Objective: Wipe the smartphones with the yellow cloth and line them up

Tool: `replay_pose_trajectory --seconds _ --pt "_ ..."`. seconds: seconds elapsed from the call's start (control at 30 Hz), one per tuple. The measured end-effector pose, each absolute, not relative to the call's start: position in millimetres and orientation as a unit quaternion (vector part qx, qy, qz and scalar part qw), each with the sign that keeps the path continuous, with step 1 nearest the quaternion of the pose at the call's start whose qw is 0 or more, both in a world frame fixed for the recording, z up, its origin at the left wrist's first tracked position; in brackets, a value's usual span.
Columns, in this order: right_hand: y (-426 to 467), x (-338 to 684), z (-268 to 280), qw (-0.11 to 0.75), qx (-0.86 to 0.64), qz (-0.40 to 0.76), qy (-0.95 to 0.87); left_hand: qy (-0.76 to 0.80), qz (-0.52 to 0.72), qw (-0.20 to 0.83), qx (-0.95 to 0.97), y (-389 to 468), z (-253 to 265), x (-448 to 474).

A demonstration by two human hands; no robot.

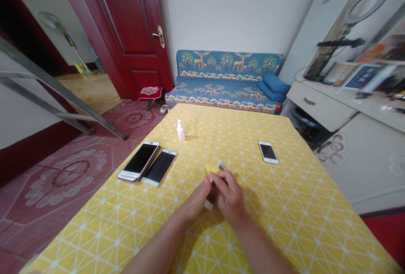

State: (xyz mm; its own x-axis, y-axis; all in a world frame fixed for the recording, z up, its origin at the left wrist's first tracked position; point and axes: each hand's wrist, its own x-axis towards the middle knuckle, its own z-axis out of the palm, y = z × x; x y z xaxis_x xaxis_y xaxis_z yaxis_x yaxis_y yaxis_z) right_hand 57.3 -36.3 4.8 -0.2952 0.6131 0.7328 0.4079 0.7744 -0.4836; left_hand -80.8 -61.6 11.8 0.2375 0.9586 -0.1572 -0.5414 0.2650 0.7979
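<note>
Over the near middle of the table, a smartphone (210,200) is held tilted between my two hands, its upper end showing beyond the fingers. My left hand (200,194) is closed on the phone's left edge, with the thumb along its side. Pinched in the fingers of my right hand (230,193) is a small yellow cloth (212,169), which lies against the phone's edge near its upper end. Much of the phone is hidden by my fingers.
To the left lie a white-framed phone (141,160) and another phone (160,167), partly overlapping. A white spray bottle (180,130) stands farther back. One small white phone (268,153) lies at the right. The patterned yellow tablecloth (284,206) covers the table; a blue sofa (218,82) is behind it.
</note>
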Motion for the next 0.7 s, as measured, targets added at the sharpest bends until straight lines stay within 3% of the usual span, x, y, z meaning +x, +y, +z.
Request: replay_pose_trajectory --seconds 0.23,0.7 --pt "-13 79 4 0.541 -0.438 0.125 -0.707 0.296 0.500 0.748 0.321 -65 30 -79" --pt "-18 71 -9 0.535 -0.454 0.167 -0.693 0.361 0.510 0.727 0.285 -58 5 -74"
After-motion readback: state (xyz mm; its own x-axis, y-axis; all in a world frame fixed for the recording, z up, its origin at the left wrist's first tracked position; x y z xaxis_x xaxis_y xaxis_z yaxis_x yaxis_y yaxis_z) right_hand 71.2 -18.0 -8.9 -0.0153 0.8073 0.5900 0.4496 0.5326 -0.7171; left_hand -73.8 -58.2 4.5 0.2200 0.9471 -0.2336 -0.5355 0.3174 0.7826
